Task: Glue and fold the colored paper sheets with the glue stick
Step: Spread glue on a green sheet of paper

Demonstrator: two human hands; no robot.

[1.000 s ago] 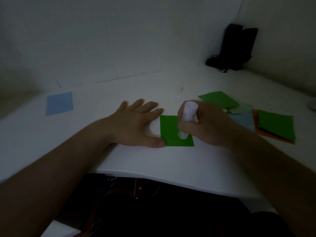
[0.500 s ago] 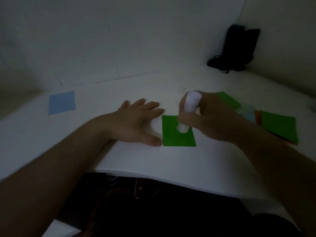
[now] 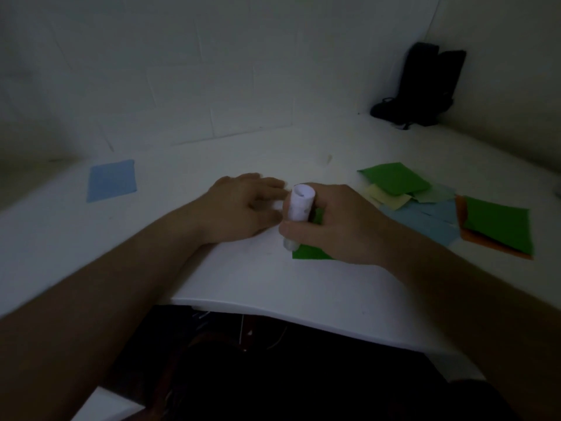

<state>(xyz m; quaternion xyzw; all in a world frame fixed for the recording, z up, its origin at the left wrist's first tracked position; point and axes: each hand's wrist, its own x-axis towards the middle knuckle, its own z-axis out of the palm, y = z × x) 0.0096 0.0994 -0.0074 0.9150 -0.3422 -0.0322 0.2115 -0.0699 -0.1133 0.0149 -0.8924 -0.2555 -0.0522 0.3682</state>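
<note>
A small green paper square [image 3: 309, 253] lies on the white table [image 3: 273, 284] near its front edge, mostly hidden under my right hand. My right hand [image 3: 337, 223] grips a white glue stick [image 3: 299, 212] held upright, its lower tip at the square's left edge. My left hand [image 3: 243, 208] rests flat on the table just left of the square, fingers straight and pointing right. Whether its fingertips touch the paper is hidden by the glue stick.
A loose pile of paper sheets [image 3: 431, 208] in green, pale yellow, light blue and orange lies to the right. A single light blue sheet [image 3: 111, 180] lies far left. A black object [image 3: 425, 86] stands in the back right corner against the wall.
My right hand has slid the glue stick left and toward me across the green square, now covering most of it. My left hand has stayed in place.
</note>
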